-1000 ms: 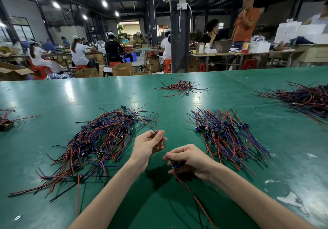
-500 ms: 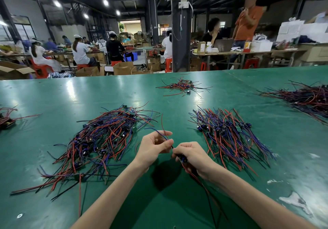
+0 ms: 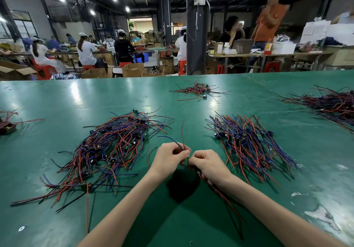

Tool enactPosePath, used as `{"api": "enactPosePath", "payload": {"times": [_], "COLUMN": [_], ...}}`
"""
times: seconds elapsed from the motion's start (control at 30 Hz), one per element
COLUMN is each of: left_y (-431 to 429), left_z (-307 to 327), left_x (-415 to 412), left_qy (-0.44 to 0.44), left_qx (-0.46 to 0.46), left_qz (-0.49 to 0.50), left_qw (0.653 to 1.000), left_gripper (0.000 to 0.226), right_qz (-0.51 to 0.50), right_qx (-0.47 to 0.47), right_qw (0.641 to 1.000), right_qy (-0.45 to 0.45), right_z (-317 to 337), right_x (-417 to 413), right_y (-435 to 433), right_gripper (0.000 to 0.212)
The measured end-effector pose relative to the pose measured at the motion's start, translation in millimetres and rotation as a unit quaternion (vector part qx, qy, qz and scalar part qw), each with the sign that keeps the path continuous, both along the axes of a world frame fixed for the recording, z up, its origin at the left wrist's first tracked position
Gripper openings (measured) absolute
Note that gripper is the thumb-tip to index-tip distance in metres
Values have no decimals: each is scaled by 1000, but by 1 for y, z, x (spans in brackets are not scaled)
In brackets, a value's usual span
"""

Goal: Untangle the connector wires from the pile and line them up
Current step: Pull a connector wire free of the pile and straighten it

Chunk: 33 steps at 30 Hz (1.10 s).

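Head view: a glossy green bench [image 3: 57,97], scuffed white at its near right corner, fills the foreground. At its middle the left hand [image 3: 168,158] and right hand [image 3: 208,167] meet, the fingers [image 3: 184,153] of both pinching one connector wire [image 3: 182,133]. It is held between the tangled pile [image 3: 111,151] on the left and the lined-up bundle [image 3: 249,145] on the right. Behind stand a dark pillar [image 3: 197,36], cardboard boxes [image 3: 132,69] and seated workers [image 3: 86,49] under ceiling lamps.
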<state>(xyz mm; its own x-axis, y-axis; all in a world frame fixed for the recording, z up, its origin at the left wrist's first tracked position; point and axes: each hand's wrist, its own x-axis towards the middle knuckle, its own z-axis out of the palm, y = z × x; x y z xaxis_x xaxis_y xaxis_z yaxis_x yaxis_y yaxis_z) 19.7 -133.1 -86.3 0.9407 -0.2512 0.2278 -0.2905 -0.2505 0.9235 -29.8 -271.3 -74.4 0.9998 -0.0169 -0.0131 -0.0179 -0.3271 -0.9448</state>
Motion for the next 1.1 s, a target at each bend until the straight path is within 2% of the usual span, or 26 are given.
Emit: {"api": "enactPosePath", "payload": {"times": [0.13,0.27,0.47,0.67,0.93,1.1], "left_y": [11,27,31,38,41,39], "left_z": [1,3,6,3,4,3], "left_x": [13,21,23,28,27,24], "left_qy": [-4,-52,-57,1,16,-23], "left_qx": [4,62,35,-33,-47,4], "left_qz": [77,135,156,156,182,198], "left_qw": [997,988,985,987,982,980], "left_gripper": [12,10,16,16,17,27], "right_qz": [26,37,37,35,38,44], "right_qx": [-59,-78,-78,-74,-60,-67], "right_qw": [997,995,995,995,997,996], "right_qy": [-35,-51,-55,-51,-41,-45], "right_z": [0,0,2,2,2,3], "right_x": [-1,-3,-4,-3,-3,-5], "right_y": [1,1,0,-3,-4,-5], "right_gripper": [29,25,28,29,28,25]}}
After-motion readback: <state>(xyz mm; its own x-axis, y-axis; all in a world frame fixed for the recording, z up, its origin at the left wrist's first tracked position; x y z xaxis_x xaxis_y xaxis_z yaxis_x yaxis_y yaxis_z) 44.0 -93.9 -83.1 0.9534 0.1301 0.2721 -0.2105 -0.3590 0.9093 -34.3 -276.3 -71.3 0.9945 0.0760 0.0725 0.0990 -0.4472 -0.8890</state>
